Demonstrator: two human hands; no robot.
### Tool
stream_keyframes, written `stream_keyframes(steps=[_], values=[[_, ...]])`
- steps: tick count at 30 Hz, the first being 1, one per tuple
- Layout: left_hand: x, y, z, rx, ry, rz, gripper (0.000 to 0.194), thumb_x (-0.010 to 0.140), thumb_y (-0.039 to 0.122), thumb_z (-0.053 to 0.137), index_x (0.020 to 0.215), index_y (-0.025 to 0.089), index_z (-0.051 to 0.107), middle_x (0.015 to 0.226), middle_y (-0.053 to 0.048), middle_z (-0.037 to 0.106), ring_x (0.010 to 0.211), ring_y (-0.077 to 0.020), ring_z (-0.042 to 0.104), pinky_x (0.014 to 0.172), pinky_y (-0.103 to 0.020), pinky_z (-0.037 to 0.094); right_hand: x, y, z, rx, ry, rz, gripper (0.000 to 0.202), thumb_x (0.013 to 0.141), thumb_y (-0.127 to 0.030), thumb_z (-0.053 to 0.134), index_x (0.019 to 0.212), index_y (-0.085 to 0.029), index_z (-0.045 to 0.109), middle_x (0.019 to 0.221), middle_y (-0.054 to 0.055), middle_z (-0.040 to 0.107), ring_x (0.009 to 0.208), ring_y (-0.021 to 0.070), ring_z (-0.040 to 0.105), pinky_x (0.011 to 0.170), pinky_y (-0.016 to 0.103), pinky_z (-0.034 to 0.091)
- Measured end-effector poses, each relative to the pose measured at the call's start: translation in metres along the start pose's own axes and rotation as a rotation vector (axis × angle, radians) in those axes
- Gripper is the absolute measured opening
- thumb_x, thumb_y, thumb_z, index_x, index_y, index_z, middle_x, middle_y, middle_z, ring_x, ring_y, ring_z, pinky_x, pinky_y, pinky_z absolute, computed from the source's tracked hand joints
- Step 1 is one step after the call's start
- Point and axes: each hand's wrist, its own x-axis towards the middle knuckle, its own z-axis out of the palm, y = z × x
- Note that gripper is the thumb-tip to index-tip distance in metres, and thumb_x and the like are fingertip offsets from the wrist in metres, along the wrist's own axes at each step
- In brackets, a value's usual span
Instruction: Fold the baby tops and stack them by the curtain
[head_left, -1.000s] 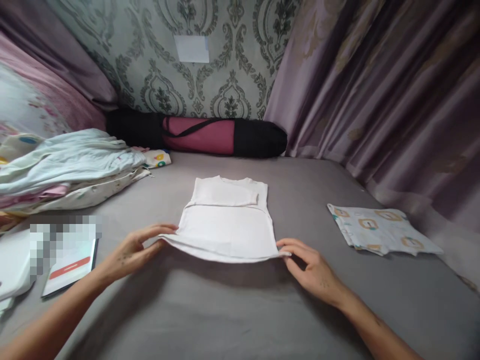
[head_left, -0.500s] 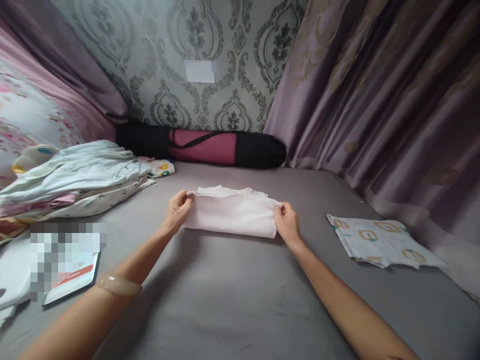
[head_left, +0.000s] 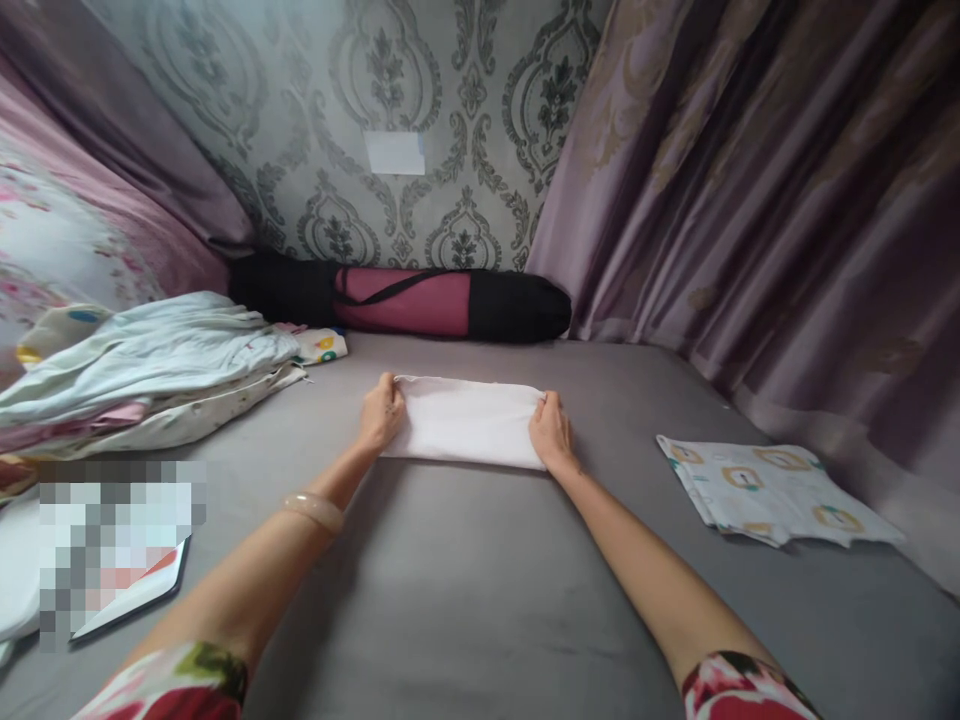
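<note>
A white folded cloth (head_left: 469,425), perhaps a garment, lies in a flat rectangle on the grey bed sheet (head_left: 465,580). My left hand (head_left: 382,412) is closed on its far left corner, thumb uppermost. At the far right corner, my right hand (head_left: 552,430) pinches the cloth's edge. Between the two hands the far edge runs almost straight. A pale bangle (head_left: 313,512) circles my left wrist.
To the left is a heap of loose clothes (head_left: 172,350), with a partly pixelated tablet-like device (head_left: 135,590) nearer me. A folded patterned cloth (head_left: 780,490) lies at the right. A long black and maroon bag (head_left: 405,300) rests along the wall.
Both hands have moved away from me and slightly closer together, bringing the cloth's held edge over to the far side. The ragged layer that showed behind it is now covered.
</note>
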Motion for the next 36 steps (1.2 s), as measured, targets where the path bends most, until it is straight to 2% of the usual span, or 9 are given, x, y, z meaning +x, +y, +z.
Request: stream_keyframes(steps=[9, 14, 20, 25, 27, 30, 32, 33, 36], values=[[0.002, 0.002, 0.009, 0.147, -0.121, 0.045, 0.032, 0.100, 0.031, 0.026, 0.114, 0.017, 0.051, 0.104, -0.018, 0.068, 0.091, -0.0283, 0.065, 0.071, -0.033, 0.042, 0.007, 0.007, 0.013, -0.112, -0.041, -0.042, 0.034, 0.102, -0.022, 0.022, 0.125, -0.017, 0.047, 0.118, 0.016, 0.062, 0.099, 0.0251, 0.065, 0.080, 0.034, 0.045], [0.003, 0.001, 0.013, 0.190, -0.125, 0.016, 0.032, 0.100, 0.031, 0.026, 0.115, 0.015, 0.049, 0.104, -0.019, 0.068, 0.095, -0.0288, 0.067, 0.077, -0.034, 0.044, 0.007, 0.004, 0.014, -0.136, -0.033, -0.008, 0.033, 0.102, -0.025, 0.025, 0.123, -0.016, 0.049, 0.116, 0.017, 0.064, 0.098, 0.0260, 0.066, 0.081, 0.035, 0.045], [0.002, 0.006, 0.013, 0.242, -0.117, -0.036, 0.035, 0.098, 0.030, 0.028, 0.117, 0.008, 0.048, 0.102, -0.023, 0.068, 0.095, -0.0329, 0.067, 0.076, -0.037, 0.046, 0.009, -0.001, 0.011, -0.141, -0.003, 0.049, 0.029, 0.099, -0.027, 0.038, 0.119, -0.014, 0.055, 0.107, 0.017, 0.069, 0.096, 0.0271, 0.068, 0.079, 0.034, 0.046], [0.003, 0.007, 0.001, 0.284, -0.115, -0.065, 0.036, 0.094, 0.033, 0.038, 0.115, 0.006, 0.049, 0.105, -0.024, 0.066, 0.095, -0.0333, 0.066, 0.076, -0.037, 0.048, 0.024, 0.009, 0.000, -0.092, -0.135, 0.037, 0.031, 0.098, -0.029, 0.040, 0.112, -0.016, 0.064, 0.106, 0.015, 0.070, 0.100, 0.0249, 0.066, 0.080, 0.030, 0.046], [0.000, 0.009, -0.004, 0.335, -0.061, -0.010, 0.036, 0.093, 0.034, 0.041, 0.114, 0.006, 0.051, 0.109, -0.025, 0.063, 0.100, -0.0338, 0.064, 0.080, -0.039, 0.048, 0.028, 0.012, -0.006, -0.073, -0.180, 0.029, 0.033, 0.098, -0.029, 0.039, 0.111, -0.015, 0.065, 0.108, 0.015, 0.070, 0.102, 0.0240, 0.065, 0.081, 0.029, 0.046], [-0.011, 0.020, -0.003, 0.365, -0.014, 0.236, 0.037, 0.096, 0.033, 0.038, 0.119, 0.007, 0.051, 0.118, -0.023, 0.059, 0.110, -0.0323, 0.058, 0.092, -0.041, 0.045, 0.020, 0.001, -0.008, -0.112, -0.054, -0.032, 0.038, 0.099, -0.023, 0.032, 0.122, -0.010, 0.060, 0.119, 0.019, 0.065, 0.110, 0.0265, 0.061, 0.089, 0.032, 0.044], [-0.020, 0.034, 0.006, 0.337, -0.080, 0.410, 0.040, 0.097, 0.029, 0.034, 0.129, 0.008, 0.047, 0.129, -0.021, 0.056, 0.120, -0.0303, 0.053, 0.100, -0.042, 0.041, 0.008, -0.018, -0.001, -0.133, 0.027, -0.190, 0.042, 0.098, -0.018, 0.028, 0.130, -0.009, 0.054, 0.131, 0.020, 0.058, 0.119, 0.0272, 0.055, 0.098, 0.036, 0.039], [-0.025, 0.041, 0.013, 0.322, -0.130, 0.467, 0.043, 0.098, 0.027, 0.033, 0.134, 0.007, 0.044, 0.136, -0.021, 0.053, 0.127, -0.0297, 0.049, 0.105, -0.042, 0.038, 0.001, -0.028, 0.006, -0.125, 0.019, -0.292, 0.044, 0.098, -0.017, 0.027, 0.133, -0.009, 0.052, 0.137, 0.019, 0.054, 0.125, 0.0266, 0.051, 0.102, 0.036, 0.036], [-0.035, 0.057, 0.032, 0.319, -0.256, 0.490, 0.050, 0.097, 0.023, 0.032, 0.143, 0.006, 0.037, 0.150, -0.018, 0.041, 0.142, -0.0307, 0.031, 0.114, -0.044, 0.028, -0.016, -0.058, 0.028, -0.096, -0.112, -0.510, 0.049, 0.097, -0.019, 0.028, 0.142, -0.009, 0.044, 0.152, 0.013, 0.040, 0.142, 0.0251, 0.029, 0.116, 0.041, 0.019]])
